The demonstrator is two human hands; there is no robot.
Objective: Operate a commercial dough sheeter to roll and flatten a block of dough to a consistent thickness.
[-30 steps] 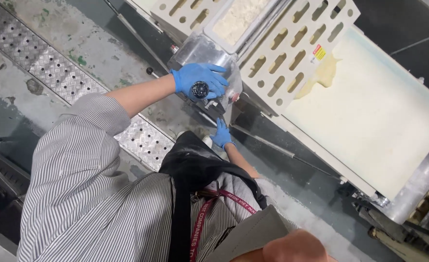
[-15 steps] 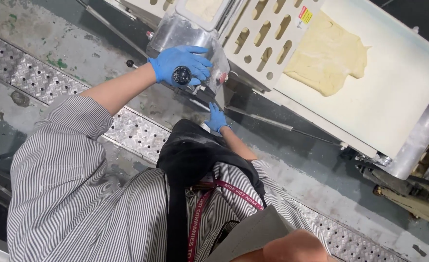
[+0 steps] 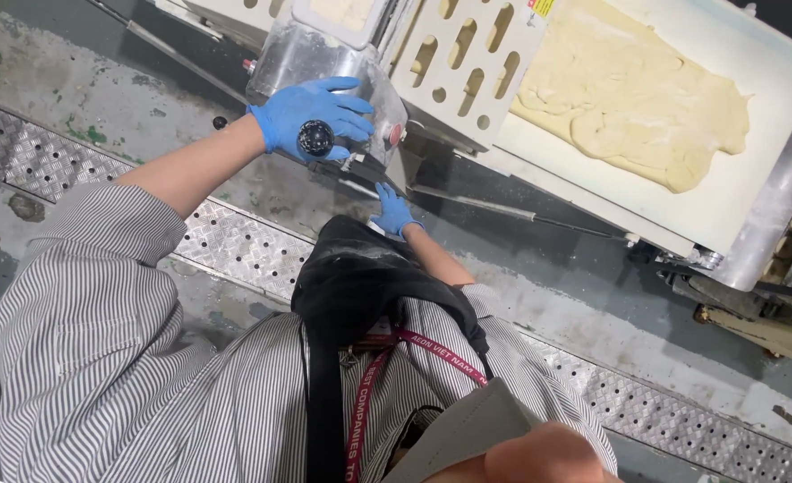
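My left hand point(image 3: 311, 116), in a blue glove, is closed around a black round knob point(image 3: 315, 139) on the side of a shiny metal housing point(image 3: 293, 58) of a dough machine. My right hand point(image 3: 394, 211), also gloved in blue, reaches lower, with its fingers touching the bottom edge of that housing, close to a thin metal rod point(image 3: 503, 210). Whether it grips anything is hidden. A black apron or bag point(image 3: 360, 277) and a red lanyard point(image 3: 374, 385) hang over my striped shirt.
A white slotted guard point(image 3: 468, 63) sits to the right of the housing, with a small red button point(image 3: 396, 134) beside it. A pale dough sheet point(image 3: 647, 98) lies on the white conveyor belt point(image 3: 772, 188). A diamond-plate metal strip point(image 3: 235, 246) runs across the stained concrete floor.
The view has shifted so the machine sits higher and more of the dough sheet shows. Both hands stay at the same spots on the housing, the left still on the knob.
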